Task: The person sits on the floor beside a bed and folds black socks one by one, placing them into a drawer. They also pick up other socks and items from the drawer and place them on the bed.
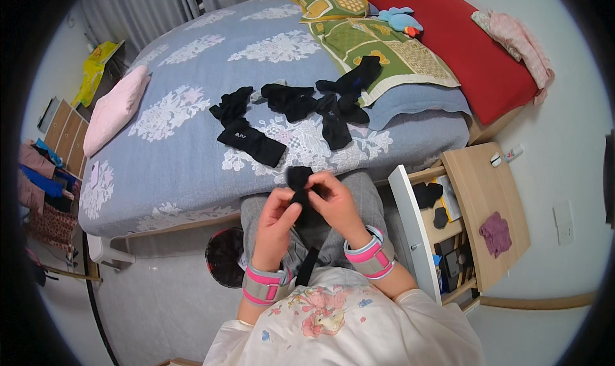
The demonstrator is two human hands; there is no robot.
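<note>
Above my lap, at the near edge of the bed, a black sock (298, 176) is held between both hands. My left hand (277, 217) pinches its lower part, fingers closed. My right hand (336, 203) grips it from the other side with thumb and fingertips. On the bed beyond lie more dark socks: a flat black sock (252, 142) with a small pale mark, a crumpled black sock (232, 106), a bunched black sock (288, 101) beside a bit of grey cloth, and a black sock (334, 124) near the pillow. Another dark sock (360, 75) touches the green pillowcase.
To my right a bedside cabinet (474, 193) has its drawer (410, 225) pulled out, with black socks (428, 194) inside. A mauve cloth (495, 234) lies on the cabinet top. By my left leg stands a dark bin (224, 257). A pink pillow (116, 111) rests at the bed's left.
</note>
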